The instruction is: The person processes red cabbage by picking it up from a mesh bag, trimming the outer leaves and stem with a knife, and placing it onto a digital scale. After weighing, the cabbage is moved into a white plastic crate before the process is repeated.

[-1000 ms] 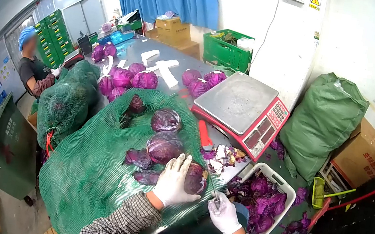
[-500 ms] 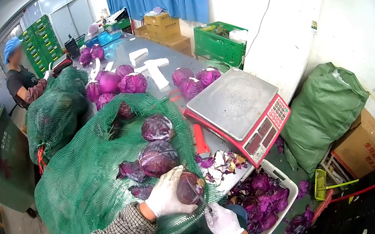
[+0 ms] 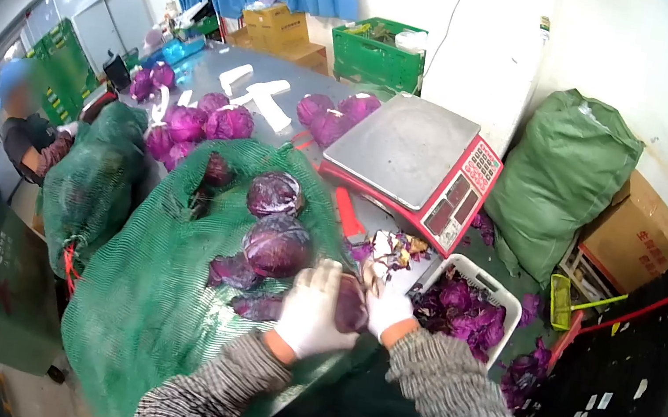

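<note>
My left hand [image 3: 310,315], in a white glove, grips a red cabbage [image 3: 350,304] from its left side. My right hand [image 3: 385,303], also gloved, is at that cabbage's right side, its fingers bent and blurred near the trimmings. A knife was in it a moment earlier; the blade is now hidden or too blurred to make out. Other red cabbages [image 3: 278,246] lie just beyond my left hand on a green mesh sack [image 3: 149,292], with loose dark purple leaves [image 3: 233,272] beside them. Pale and purple trimmings [image 3: 394,252] are heaped on the table past my right hand.
A red-edged scale [image 3: 403,145] stands ahead, a red-handled tool [image 3: 348,212] beside it. On the right are a white basket [image 3: 516,307] of purple leaves and a full green sack [image 3: 565,191]. Wrapped cabbages [image 3: 228,123] sit farther back. A co-worker [image 3: 32,124] stands at left.
My right hand has moved up and forward along the cabbage's right side toward the trimmings, and the knife blade no longer shows. My left hand stays on the cabbage. The view has shifted slightly.
</note>
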A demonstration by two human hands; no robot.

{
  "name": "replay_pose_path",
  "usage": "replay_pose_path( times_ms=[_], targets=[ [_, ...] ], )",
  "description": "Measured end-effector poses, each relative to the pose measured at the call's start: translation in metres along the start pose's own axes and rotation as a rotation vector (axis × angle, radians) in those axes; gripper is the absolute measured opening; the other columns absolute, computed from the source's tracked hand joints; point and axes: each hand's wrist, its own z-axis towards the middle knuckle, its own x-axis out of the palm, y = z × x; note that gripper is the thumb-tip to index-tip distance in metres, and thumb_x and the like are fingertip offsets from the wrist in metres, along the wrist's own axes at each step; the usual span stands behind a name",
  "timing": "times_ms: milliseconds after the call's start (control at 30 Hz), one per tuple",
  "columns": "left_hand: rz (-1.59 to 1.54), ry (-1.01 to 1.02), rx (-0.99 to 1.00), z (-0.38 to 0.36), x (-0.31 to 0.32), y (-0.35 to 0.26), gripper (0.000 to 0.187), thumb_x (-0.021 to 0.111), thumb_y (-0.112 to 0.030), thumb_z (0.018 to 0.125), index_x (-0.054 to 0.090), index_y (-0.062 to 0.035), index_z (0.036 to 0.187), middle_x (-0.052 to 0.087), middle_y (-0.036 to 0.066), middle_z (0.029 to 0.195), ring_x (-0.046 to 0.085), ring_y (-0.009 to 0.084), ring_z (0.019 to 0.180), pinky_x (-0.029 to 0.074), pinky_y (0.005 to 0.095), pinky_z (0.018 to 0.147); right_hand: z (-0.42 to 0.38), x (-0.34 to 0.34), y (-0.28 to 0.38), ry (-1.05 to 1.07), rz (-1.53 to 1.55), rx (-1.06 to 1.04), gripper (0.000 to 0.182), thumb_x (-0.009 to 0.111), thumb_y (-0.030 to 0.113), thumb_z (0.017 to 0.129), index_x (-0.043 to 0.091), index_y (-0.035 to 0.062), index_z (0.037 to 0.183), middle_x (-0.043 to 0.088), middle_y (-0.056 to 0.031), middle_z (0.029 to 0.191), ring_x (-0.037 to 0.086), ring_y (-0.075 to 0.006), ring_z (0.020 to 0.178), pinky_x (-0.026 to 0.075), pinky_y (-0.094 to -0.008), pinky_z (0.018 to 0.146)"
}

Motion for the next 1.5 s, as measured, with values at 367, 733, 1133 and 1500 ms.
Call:
replay_pose_path(
  times_ms=[367, 733, 1133, 1500],
  targets=[
    [-0.302, -0.434, 0.119, -0.07, 0.039, 0.027, 0.126, 0.09, -0.04, 0.052, 0.018, 0.0048, 0.145, 0.027, 0.027, 0.146, 0.03, 0.0435, 0.133, 0.026, 0.049, 0.111, -0.046, -0.054, 0.051, 0.16, 1.18, 0.212, 0.035, 0.062, 0.013, 0.091, 0.053, -0.0015, 0.122, 0.064, -0.0056, 0.095, 0.057, -0.0095, 0.073, 0.047, -0.0232, 0.065],
    [-0.217, -0.243, -0.136, -0.084, -0.001, 0.018, 0.123, 0.086, -0.043, 0.057, 0.016, 0.0067, 0.144, 0.024, 0.032, 0.145, 0.025, 0.0477, 0.135, 0.027, 0.0506, 0.112, -0.059, -0.101, 0.065, 0.526, 1.183, 0.358, 0.046, 0.058, 0.02, 0.093, 0.046, -0.0033, 0.131, 0.06, -0.0162, 0.116, 0.065, -0.0198, 0.099, 0.051, -0.0288, 0.084],
    [-0.188, -0.353, -0.106, -0.068, 0.016, 0.009, 0.106, 0.083, -0.032, 0.059, 0.027, 0.0088, 0.139, 0.03, 0.033, 0.142, 0.029, 0.0489, 0.133, 0.025, 0.0532, 0.112, 0.0, -0.068, 0.061, 0.351, 0.658, -0.253, 0.053, 0.048, 0.018, 0.095, 0.034, 0.0006, 0.143, 0.044, -0.0239, 0.139, 0.046, -0.0358, 0.127, 0.04, -0.0382, 0.104],
    [-0.395, -0.396, 0.234, -0.091, 0.025, 0.042, 0.112, 0.088, -0.022, 0.053, 0.025, -0.0094, 0.145, 0.027, 0.029, 0.146, 0.025, 0.0467, 0.138, 0.024, 0.0538, 0.113, -0.006, -0.035, 0.041, 0.303, 1.333, 0.461, 0.033, 0.046, 0.034, 0.1, 0.056, 0.0024, 0.105, 0.065, -0.0087, 0.077, 0.048, -0.0092, 0.041, 0.039, -0.0231, 0.038]
  ],
)
